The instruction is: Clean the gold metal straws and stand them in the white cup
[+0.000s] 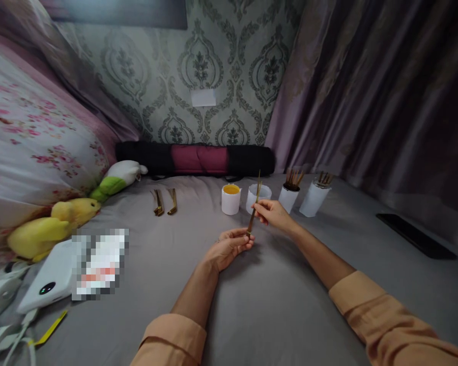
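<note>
Rolled-back sleeves [171,338] sat clear of the grip. Gold-coloured pieces [159,207] lay at left, perhaps set aside; the left hand [229,249] pinched a slender brown piece [252,219] low, likely supporting it, while the right hand [277,213] gripped it higher, apparently for steadiness, before the white cups [231,203].
</note>
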Available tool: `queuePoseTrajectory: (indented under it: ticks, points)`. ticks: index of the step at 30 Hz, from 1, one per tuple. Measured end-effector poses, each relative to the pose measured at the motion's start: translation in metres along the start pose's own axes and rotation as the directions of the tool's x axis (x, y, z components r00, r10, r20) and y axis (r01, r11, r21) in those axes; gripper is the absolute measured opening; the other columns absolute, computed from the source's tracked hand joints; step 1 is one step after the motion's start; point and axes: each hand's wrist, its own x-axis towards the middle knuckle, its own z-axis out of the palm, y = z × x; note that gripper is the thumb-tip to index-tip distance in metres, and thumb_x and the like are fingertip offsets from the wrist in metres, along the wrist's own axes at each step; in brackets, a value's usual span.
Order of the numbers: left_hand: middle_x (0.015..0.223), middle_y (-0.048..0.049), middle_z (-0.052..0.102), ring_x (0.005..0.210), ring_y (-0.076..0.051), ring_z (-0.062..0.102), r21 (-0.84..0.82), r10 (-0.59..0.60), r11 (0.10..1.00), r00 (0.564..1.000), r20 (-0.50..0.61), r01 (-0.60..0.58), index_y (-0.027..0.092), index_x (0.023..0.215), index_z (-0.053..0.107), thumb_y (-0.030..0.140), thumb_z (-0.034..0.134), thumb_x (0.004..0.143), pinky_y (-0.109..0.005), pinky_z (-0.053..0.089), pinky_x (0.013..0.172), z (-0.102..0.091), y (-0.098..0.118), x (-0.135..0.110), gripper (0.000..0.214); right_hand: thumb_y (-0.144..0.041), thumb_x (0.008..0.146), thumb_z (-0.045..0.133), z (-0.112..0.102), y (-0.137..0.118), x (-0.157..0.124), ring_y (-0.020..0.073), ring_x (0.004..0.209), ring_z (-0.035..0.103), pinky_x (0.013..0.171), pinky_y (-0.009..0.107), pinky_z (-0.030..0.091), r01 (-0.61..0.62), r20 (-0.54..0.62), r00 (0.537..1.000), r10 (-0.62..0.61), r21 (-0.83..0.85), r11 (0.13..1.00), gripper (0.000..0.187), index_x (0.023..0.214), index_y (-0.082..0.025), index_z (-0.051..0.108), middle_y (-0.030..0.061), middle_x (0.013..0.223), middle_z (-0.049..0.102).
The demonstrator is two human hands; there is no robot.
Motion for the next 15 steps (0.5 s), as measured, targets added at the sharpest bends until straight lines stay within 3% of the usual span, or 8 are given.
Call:
queuePoseTrajectory:
  ticks: [15]
  points:
    - [0.083, -0.0121, 0.063, 0.064, -0.010, 0.059, 0.008, -0.022, 1.000, 0.999, 0.029, 0.022, 0.006, 0.092, 0.056, 0.003, 0.062, 0.067, -0.023, 0.047, 0.066, 0.004, 0.003, -0.003, 0.025, -0.043, 0.074, 0.053, -0.031, -0.014, 0.025, 0.0044, 0.041, 0.043, 0.034, 0.016, 0.033, 0.059, -0.185, 0.981, -0.049, 0.044, 0.997, 0.030, 0.079, -0.013, 0.060, -0.0005, 0.059, 0.053]
